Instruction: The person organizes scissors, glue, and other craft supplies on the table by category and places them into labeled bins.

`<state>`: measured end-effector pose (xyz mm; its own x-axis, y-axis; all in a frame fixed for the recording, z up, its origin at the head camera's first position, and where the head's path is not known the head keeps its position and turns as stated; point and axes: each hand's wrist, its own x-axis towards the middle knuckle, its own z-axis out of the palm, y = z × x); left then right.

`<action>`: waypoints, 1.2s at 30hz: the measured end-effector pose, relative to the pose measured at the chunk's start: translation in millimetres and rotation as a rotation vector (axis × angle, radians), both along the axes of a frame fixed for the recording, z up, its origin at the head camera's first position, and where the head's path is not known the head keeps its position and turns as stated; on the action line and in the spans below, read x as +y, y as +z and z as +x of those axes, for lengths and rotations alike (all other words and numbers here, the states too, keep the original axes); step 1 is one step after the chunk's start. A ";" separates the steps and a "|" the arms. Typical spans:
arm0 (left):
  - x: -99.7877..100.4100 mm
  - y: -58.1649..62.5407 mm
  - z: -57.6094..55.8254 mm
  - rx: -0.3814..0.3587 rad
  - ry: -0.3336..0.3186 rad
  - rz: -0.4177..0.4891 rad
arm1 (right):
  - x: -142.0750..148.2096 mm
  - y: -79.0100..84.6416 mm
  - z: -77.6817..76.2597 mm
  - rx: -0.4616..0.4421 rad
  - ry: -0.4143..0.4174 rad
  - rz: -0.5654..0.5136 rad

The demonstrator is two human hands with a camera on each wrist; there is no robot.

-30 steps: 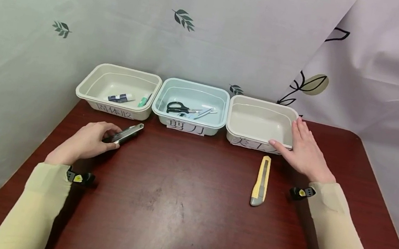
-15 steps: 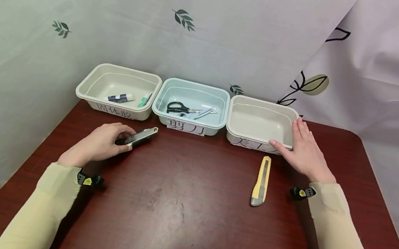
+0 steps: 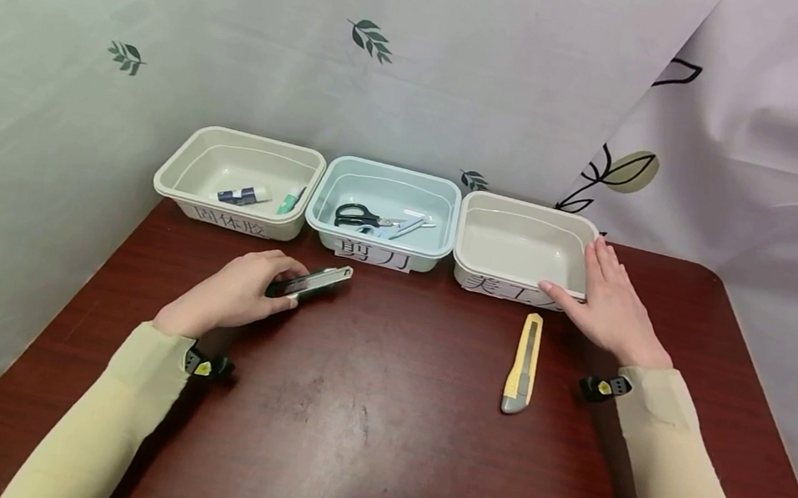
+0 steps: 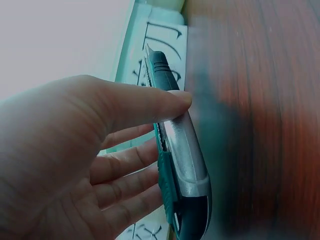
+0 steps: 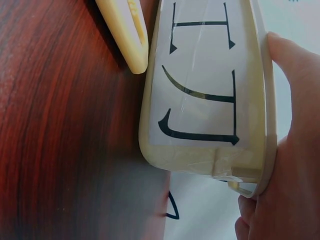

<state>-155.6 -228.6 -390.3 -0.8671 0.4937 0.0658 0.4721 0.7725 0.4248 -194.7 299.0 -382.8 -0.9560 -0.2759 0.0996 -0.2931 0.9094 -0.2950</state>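
Between thumb and fingers, my left hand (image 3: pixel 238 291) pinches a utility knife (image 3: pixel 319 279) with a metal and dark green body, held over the table in front of the blue bin (image 3: pixel 437 246). Up close in the left wrist view, the knife (image 4: pixel 186 150) shows its blade tip near the label side. My right hand (image 3: pixel 611 306) rests on the right corner of a beige bin (image 3: pixel 509 247), fingers straight along the side rim and thumb on the front rim. A yellow utility knife (image 3: pixel 522 366) lies on the table just in front of that bin.
Black-handled scissors (image 3: pixel 358 216) and light blue scissors (image 3: pixel 402 228) lie in the blue bin. Farther left, another beige bin (image 3: pixel 173 184) holds a dark blue glue stick (image 3: pixel 241 195) and a green one (image 3: pixel 290 201). Labels face forward. A patterned curtain (image 3: pixel 424 59) hangs behind.
My left hand has travelled rightward with the utility knife, from in front of the left beige bin to in front of the blue bin. The right hand has stayed put.
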 end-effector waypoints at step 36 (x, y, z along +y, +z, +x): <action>73.6 0.1 -18.5 0.051 -0.181 0.004 | 0.1 -0.3 -1.8 -0.006 -0.011 0.001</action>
<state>-174.1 -155.0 -390.1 -0.7594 0.6413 0.1095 0.6243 0.6709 0.4002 -196.5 299.2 -383.1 -0.9594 -0.2659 0.0940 -0.2819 0.9127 -0.2959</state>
